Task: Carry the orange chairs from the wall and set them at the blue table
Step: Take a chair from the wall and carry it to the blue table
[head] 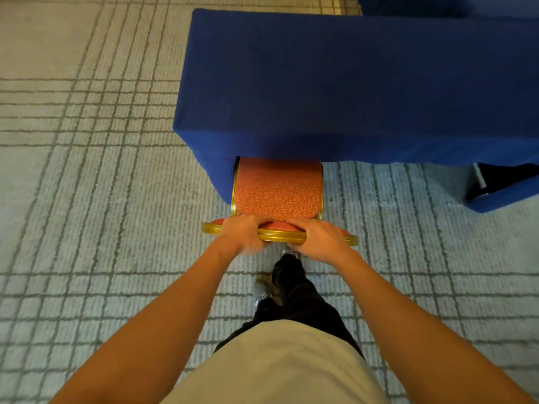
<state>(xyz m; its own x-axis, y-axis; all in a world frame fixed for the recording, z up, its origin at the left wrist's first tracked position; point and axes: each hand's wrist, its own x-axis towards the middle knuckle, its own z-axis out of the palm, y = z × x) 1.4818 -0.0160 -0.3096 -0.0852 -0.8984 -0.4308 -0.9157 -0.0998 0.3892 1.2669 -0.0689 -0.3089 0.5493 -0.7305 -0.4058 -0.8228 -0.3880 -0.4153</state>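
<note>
Orange patterned upholstery marks the chair [278, 189], whose seat is sitting partly under the draped edge of the blue bench [350, 83], close to the bench's left corner. You are standing directly behind the chair on the grid-lined carpet [87, 170] and looking down over its gilt top rail [281, 235]. Your left hand [243, 233] is gripping the rail just left of centre, fingers curled over its far side. Your right hand [316, 239] is gripping it just right of centre in the same way. The two hands are lying close together, with a short stretch of rail showing between them.

The step in hand appears to be the final placing of this chair at the bench: you are guiding the seat in under the cloth. The chair legs are hidden, so it is not possible to tell whether the chair is resting on the carpet or being held slightly off it.

The next move is likely calling for a small, straight push, or a gentle lowering, with the seat kept square to the bench edge and clear of the hanging cloth at its left. Both hands would then be letting go. The wall and any other chairs are lying out of view.
</note>
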